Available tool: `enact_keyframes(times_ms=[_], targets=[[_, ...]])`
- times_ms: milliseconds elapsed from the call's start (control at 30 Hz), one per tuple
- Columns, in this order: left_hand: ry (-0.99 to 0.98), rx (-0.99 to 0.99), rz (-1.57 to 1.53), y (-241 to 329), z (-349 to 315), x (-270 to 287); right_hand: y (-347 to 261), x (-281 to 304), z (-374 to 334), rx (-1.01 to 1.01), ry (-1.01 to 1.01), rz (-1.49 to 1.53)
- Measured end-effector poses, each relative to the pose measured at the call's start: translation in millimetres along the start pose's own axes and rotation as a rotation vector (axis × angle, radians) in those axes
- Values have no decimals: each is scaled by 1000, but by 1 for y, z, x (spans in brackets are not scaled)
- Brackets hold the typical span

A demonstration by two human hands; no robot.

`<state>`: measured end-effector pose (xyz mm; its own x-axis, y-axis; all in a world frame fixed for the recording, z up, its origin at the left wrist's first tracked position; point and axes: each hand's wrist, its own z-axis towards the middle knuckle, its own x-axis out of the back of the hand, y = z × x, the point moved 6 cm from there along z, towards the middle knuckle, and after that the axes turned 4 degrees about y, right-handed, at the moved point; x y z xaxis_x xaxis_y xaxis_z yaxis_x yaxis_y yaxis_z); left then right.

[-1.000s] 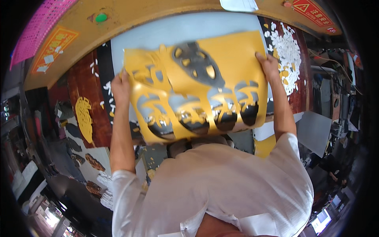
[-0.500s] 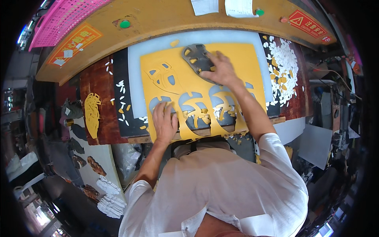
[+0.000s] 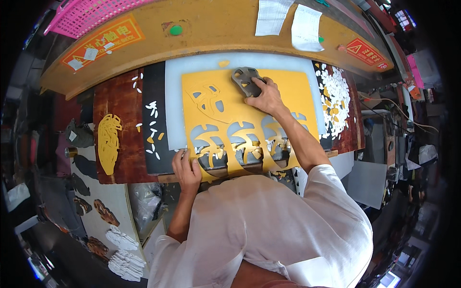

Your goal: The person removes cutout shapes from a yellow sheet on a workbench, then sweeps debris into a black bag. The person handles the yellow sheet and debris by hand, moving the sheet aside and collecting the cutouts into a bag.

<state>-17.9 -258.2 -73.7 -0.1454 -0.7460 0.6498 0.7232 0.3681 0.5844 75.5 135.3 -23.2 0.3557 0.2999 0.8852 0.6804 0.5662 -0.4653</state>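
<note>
1. A pink basket [image 3: 96, 18] sits upper left, contents hidden.
2. Reaching forward, the right hand [image 3: 267, 97] grips the die [image 3: 245, 79] by the far edge of the yellow sheet [image 3: 235, 108].
3. Well apart, the left hand [image 3: 187, 172] bends at its near-left edge; any pinch cannot be told.

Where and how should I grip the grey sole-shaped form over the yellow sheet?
Probably pinch across the two long edges of the grey sole-shaped form at its near end, coming from above and the near right. It slants that way, toward the right hand, and its edge appears thick enough to hold.
</note>
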Motion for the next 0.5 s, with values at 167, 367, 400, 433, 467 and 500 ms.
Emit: enact_keyframes(times_ms=[167,367,400,433,467,500], targets=[[-51,-11,63,-12,-8,1,-23,-8,-3,160,69,-26],[-72,-34,123,-13,-2,-9,-27,-31,7,213,-21,-114],[-90,-28,129,-15,-1,-10,-20,-26,9,221,-14,31],[-79,-59,116,-13,0,-11,-9,-20,12,211,-35,152],[-74,-68,99,-14,1,-12,4,-9,11,235,-19,299],[-87,-52,112,-16,2,-14,31,3,9,63,23,384]])
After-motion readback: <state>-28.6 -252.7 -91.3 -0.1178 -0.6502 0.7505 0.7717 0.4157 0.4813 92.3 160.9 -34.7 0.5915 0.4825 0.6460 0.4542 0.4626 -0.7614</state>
